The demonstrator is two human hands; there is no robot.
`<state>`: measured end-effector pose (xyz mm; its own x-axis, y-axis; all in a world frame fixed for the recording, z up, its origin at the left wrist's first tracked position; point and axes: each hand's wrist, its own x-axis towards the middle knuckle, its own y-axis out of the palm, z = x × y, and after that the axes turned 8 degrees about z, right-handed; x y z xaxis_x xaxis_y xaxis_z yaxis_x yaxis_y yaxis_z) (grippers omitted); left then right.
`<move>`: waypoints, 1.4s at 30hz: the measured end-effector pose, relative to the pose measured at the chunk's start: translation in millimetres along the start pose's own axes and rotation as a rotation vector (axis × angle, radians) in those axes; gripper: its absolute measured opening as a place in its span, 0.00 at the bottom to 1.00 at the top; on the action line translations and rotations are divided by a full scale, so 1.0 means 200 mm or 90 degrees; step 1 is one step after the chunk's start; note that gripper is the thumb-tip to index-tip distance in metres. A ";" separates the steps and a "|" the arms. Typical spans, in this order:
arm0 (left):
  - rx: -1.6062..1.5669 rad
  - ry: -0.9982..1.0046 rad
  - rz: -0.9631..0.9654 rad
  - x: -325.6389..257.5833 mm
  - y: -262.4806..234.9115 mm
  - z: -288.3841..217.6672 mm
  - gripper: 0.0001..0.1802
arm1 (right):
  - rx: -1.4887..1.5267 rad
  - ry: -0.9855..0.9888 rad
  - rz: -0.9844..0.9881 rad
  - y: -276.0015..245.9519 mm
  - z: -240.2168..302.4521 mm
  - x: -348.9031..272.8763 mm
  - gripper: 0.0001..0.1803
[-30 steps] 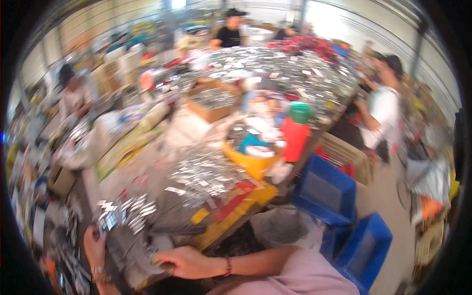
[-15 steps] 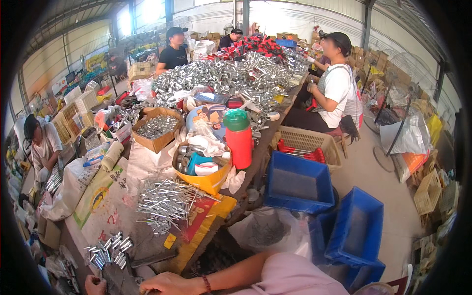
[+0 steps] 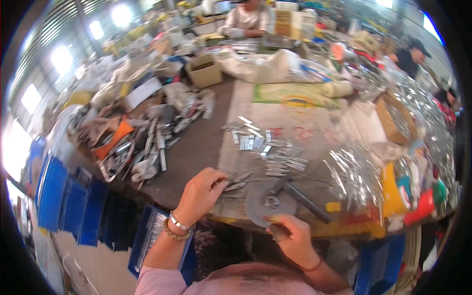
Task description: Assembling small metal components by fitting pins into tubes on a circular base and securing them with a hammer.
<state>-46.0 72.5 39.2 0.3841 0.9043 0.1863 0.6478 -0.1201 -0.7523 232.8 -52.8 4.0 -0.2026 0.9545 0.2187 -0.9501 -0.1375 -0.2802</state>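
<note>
Cluttered workshop tables [image 3: 206, 142] fill a bright shed, heaped with shiny metal strips [image 3: 268, 145], cardboard boxes [image 3: 204, 69] and sacks; left hand [image 3: 199, 194] pinches small metal pieces [image 3: 236, 186] near the table edge; right hand [image 3: 292, 238] closes on a dark tool [image 3: 302, 196] beside a grey disc [image 3: 270, 201]

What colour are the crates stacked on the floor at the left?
Blue crates, seen best in the head view.

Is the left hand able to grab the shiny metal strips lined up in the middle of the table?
Probably yes. The left hand rests at the table's near edge, and the shiny metal strips lie just beyond it with only bare mat and a few loose pieces between them.
</note>
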 end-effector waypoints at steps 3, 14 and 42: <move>0.011 -0.084 -0.054 -0.06 -0.10 0.13 0.09 | 0.017 0.074 0.052 0.03 0.02 0.00 0.12; 0.039 -0.017 -0.005 0.52 -0.12 0.33 0.21 | 0.015 0.029 0.013 0.04 0.04 0.00 0.13; 0.066 -0.007 0.154 0.52 0.10 0.17 0.16 | -0.085 -0.076 0.030 0.02 0.01 0.01 0.11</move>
<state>-15.5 177.9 21.1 0.5119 0.8589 -0.0128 0.4671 -0.2909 -0.8350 227.1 -51.8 5.2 -0.2808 0.9083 0.3100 -0.9005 -0.1377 -0.4124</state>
